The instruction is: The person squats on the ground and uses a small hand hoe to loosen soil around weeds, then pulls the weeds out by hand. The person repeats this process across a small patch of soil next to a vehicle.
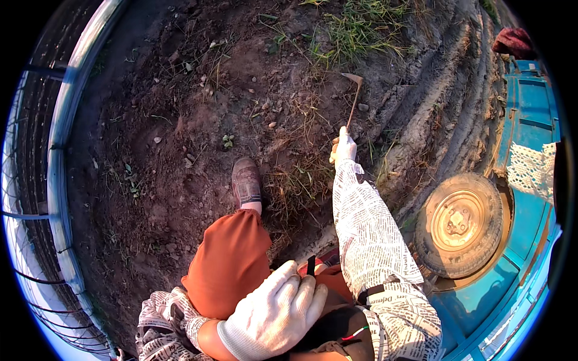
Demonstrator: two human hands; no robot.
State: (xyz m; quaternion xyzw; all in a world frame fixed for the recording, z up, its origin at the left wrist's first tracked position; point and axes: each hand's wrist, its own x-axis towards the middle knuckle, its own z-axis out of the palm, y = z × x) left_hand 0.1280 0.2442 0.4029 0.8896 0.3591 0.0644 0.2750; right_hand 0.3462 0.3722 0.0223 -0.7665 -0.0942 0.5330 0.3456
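Observation:
My right hand (345, 147), in a whitish work glove, reaches forward over the soil. It is closed around the lower end of a sickle-like hand tool (355, 100), which has a thin rusty shaft and a short blade bent to the left. The handle is mostly hidden inside the fist. Close to my body, my left hand (275, 309), gloved too, shows its back to the camera with the fingers bent. A black strap end (311, 265) sticks up beyond its fingertips. Its palm is hidden, so a grip on the strap cannot be made out.
Loose brown soil (180, 122) holds small stones and weeds. Green grass (361, 31) grows ahead, beside muddy wheel ruts (433, 113). To my right stands a blue vehicle (487, 289) with a dusty wheel (458, 224). Plastic sheeting on a greenhouse-like frame (58, 180) curves along the left.

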